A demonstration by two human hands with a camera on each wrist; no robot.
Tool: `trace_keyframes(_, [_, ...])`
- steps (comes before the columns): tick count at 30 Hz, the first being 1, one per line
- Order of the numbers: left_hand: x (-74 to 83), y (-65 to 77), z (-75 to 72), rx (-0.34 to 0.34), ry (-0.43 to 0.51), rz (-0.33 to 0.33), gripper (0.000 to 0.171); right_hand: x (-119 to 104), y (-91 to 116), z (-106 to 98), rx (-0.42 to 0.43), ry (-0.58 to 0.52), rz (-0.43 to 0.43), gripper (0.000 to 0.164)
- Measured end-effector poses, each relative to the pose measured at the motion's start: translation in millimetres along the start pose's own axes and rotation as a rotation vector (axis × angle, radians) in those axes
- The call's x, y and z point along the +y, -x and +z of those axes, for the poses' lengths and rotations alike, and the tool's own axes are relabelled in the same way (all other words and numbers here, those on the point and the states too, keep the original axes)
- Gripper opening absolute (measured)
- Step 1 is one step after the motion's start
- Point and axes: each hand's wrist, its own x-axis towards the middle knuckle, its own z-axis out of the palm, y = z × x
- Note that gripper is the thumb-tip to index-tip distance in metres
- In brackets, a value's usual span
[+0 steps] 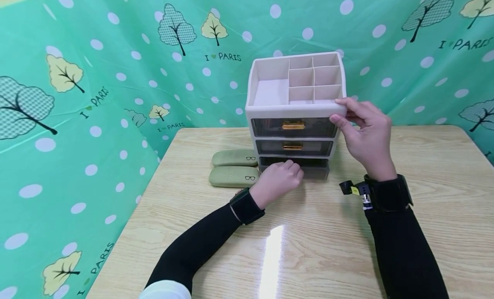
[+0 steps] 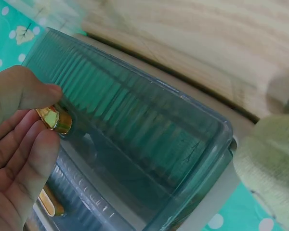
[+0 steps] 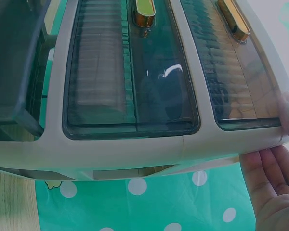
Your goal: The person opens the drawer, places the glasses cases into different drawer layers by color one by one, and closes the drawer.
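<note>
A white desktop drawer organizer (image 1: 278,112) stands at the back of the table, its three smoky clear drawers fronted by gold handles. Low at its front, my left hand (image 1: 280,181) pinches the gold handle (image 2: 63,121) of the bottom drawer (image 1: 317,173), thumb on one side and fingers on the other. That drawer sits partly pulled out. My right hand (image 1: 368,129) grips the organizer's upper right edge, thumb on the front frame and fingers along the side. Both the top drawer (image 1: 266,128) and the middle drawer (image 1: 268,148) are closed.
Two green glasses cases, a rear one (image 1: 231,158) and a front one (image 1: 229,177), lie left of the organizer, close to the drawer. White dividers (image 1: 313,70) split the organizer's top tray. Behind the wooden table (image 1: 316,239) hangs a green patterned cloth (image 1: 127,54).
</note>
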Motion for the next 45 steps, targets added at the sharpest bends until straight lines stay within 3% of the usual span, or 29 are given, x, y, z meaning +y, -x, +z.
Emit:
trace_keyframes(8, [5.6,7.5,-2.2,0.028,-0.008,0.02,0.03,3,-1,-2,-0.006,0.0,-0.033,0.037])
trace_keyframes(14, [10.6,12.2,-6.5,0.054,-0.025,0.02,0.03,-3,0,0,0.015,0.0,-0.006,0.038])
trace_keyframes(24, [18.6,22.5,-17.4,0.046,-0.024,0.038,0.029,9,-1,-3,-0.018,-0.002,-0.045,0.038])
trace_keyframes(45, [35.8,39.7,-37.3,0.066,0.002,0.063,0.033,8,0,-1,0.003,-0.012,0.004,0.038])
